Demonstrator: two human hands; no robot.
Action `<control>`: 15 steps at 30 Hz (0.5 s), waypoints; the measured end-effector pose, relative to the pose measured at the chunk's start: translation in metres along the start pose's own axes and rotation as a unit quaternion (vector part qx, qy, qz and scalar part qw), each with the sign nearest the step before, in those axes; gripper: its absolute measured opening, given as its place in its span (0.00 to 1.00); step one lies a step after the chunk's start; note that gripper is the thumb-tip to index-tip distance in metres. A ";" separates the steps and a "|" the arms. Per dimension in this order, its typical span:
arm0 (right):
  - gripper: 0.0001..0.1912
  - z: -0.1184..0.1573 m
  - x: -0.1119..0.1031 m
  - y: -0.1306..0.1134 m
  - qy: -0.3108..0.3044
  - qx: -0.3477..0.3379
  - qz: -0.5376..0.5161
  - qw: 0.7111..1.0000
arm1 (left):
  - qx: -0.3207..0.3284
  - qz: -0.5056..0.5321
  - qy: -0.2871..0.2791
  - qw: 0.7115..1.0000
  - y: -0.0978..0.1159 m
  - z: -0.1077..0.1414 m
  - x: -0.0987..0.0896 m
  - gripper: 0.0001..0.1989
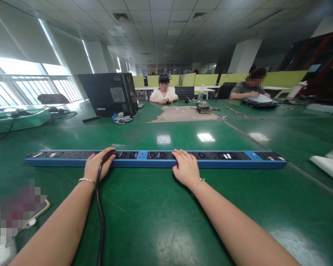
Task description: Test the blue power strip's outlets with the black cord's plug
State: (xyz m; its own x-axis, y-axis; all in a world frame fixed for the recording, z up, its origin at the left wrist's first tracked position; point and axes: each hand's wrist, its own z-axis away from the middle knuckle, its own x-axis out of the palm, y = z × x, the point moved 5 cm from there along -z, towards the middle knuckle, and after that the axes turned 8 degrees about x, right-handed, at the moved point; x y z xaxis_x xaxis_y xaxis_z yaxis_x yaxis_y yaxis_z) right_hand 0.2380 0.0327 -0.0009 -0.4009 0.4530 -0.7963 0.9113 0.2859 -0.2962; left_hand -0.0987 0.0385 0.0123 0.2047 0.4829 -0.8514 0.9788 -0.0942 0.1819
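Note:
A long power strip point(211, 162) with a blue casing and black sockets lies crosswise on the green table in front of me. My left hand point(99, 166) is closed around a black power plug point(110, 152) at the strip's left half. Whether the plug sits in a socket I cannot tell, as my fingers cover it. From the plug a black cable point(100, 214) runs down toward me. My right hand point(186, 168) grips the strip right of its middle, fingers over the top and thumb at the front side.
A black computer case point(108, 94) stands at the back left, with gloves point(122, 118) beside it. Further left is a green basket point(19, 120) holding cables. Two people sit across the table. A phone-like object point(19, 210) lies at lower left, and a white object point(329, 168) at right.

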 end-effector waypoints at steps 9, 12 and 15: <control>0.25 0.000 0.001 0.001 0.003 -0.001 -0.009 1.000 | -0.039 0.099 0.125 0.986 -0.008 0.002 -0.007 0.17; 0.25 0.000 0.001 0.000 0.004 0.000 -0.011 1.000 | -0.062 0.149 0.231 0.960 0.000 0.004 -0.023 0.19; 0.25 -0.001 0.000 0.000 0.005 0.002 -0.012 1.000 | -0.022 0.177 0.154 0.972 0.032 -0.003 -0.017 0.18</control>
State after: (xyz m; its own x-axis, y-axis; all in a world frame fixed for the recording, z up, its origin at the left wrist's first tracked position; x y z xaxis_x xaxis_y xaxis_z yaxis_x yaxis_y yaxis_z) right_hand 0.2378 0.0333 -0.0010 -0.4227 0.4549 -0.7838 0.9023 0.2923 -0.3170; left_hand -0.0706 0.0297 0.0345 0.5091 0.6661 -0.5451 0.8451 -0.2670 0.4631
